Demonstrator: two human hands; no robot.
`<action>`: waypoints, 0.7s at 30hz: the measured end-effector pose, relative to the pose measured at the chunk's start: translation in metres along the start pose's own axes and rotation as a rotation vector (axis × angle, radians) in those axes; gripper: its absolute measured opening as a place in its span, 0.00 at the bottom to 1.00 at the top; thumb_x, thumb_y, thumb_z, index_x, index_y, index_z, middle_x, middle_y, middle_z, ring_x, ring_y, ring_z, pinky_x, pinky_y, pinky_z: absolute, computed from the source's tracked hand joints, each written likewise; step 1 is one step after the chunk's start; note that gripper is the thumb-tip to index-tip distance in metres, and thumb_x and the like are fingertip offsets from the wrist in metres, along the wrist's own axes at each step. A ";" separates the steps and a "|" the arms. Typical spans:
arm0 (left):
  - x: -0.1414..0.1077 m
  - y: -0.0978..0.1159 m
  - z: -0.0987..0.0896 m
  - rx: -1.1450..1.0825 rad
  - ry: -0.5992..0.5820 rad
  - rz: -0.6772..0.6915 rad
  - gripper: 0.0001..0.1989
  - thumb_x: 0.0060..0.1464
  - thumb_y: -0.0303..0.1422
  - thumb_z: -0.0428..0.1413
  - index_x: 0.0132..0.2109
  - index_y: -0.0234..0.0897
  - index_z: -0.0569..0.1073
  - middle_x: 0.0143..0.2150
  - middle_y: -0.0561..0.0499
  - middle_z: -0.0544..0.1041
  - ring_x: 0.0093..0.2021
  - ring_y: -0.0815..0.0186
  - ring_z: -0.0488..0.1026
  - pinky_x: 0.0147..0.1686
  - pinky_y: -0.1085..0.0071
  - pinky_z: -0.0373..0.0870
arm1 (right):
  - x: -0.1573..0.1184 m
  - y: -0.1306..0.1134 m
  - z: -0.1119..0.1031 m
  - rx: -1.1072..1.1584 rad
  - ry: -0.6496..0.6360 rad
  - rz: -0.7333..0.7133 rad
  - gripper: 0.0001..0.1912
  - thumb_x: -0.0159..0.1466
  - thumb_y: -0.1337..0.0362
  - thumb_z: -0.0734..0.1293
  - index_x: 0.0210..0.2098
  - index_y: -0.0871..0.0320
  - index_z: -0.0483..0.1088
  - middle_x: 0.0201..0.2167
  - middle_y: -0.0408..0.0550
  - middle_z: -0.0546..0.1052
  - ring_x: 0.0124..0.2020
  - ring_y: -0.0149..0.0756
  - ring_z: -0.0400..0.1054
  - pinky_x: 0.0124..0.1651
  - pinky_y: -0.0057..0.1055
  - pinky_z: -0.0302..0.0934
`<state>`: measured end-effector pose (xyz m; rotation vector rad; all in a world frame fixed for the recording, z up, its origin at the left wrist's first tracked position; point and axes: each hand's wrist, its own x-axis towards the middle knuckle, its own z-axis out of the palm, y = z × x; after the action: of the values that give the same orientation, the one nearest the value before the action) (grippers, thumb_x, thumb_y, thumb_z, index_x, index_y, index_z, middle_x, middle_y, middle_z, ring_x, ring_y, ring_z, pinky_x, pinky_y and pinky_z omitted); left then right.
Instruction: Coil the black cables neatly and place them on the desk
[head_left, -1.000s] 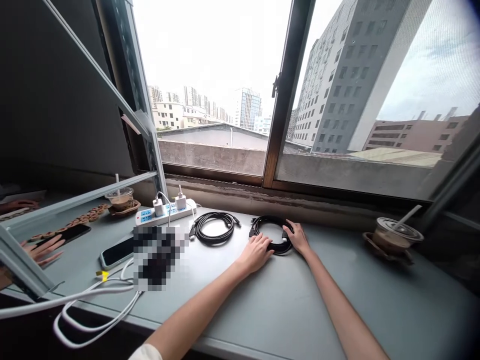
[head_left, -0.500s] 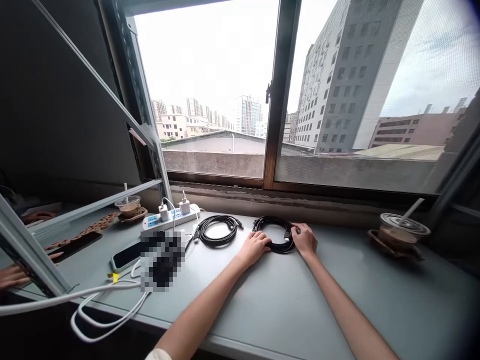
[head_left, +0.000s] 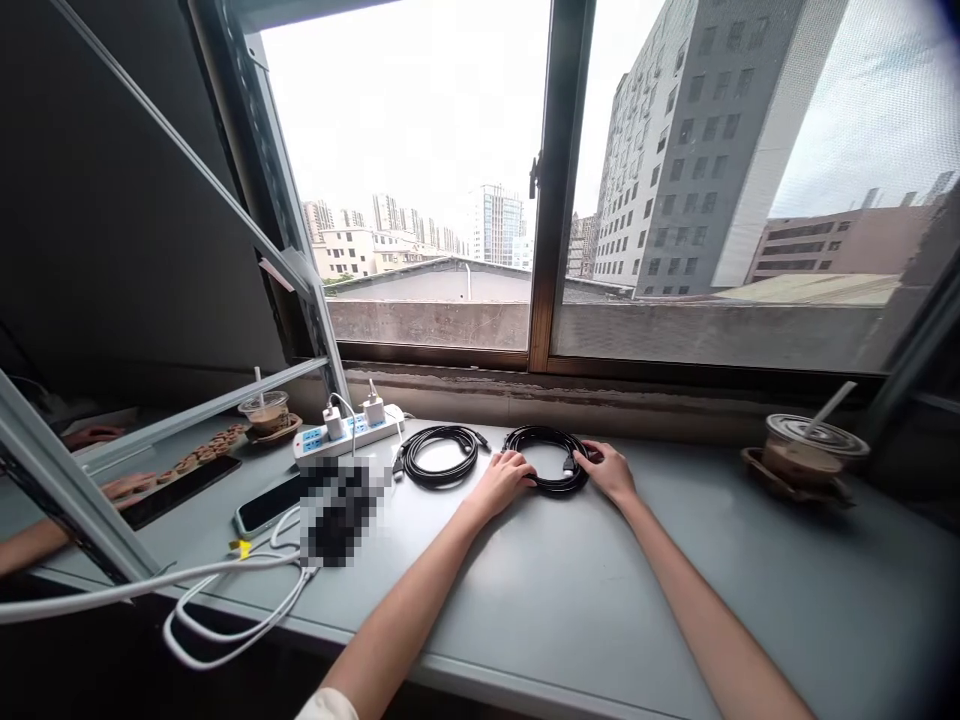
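Two coiled black cables lie side by side on the grey table (head_left: 540, 610). My left hand (head_left: 504, 484) is at the left edge of the right coil (head_left: 559, 487), its fingers closed on the cable. At that coil's right side my right hand (head_left: 609, 470) pinches the cable, close to a connector (head_left: 568, 467) that rests inside the ring. The left coil (head_left: 439, 478) lies untouched beside my left hand, with connector ends showing at its left and right.
At the right, an iced drink (head_left: 806, 455) stands on a brown holder. Left are a power strip (head_left: 360, 435), a phone (head_left: 270, 507), white cables (head_left: 247, 640) and a metal frame (head_left: 75, 480). Beyond it are another phone (head_left: 184, 490), another drink (head_left: 264, 415) and another person's arm.
The view has shifted slightly. My hands remain at the right coil, with the right hand's grip a little changed. The other person's hand at the left has moved farther in over the table.
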<state>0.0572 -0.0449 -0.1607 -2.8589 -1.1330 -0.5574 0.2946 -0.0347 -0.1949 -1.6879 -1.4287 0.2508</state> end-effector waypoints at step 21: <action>-0.003 -0.011 0.010 -0.172 0.006 -0.377 0.40 0.49 0.49 0.56 0.62 0.30 0.55 0.65 0.30 0.51 0.66 0.51 0.47 0.60 0.55 0.50 | -0.002 0.002 0.004 -0.028 -0.127 -0.189 0.23 0.57 0.52 0.62 0.48 0.54 0.71 0.45 0.47 0.73 0.43 0.40 0.64 0.45 0.35 0.60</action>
<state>0.0509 -0.0369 -0.1726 -2.7845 -1.7180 -0.7049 0.2925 -0.0342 -0.1991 -1.5694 -1.6815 0.2376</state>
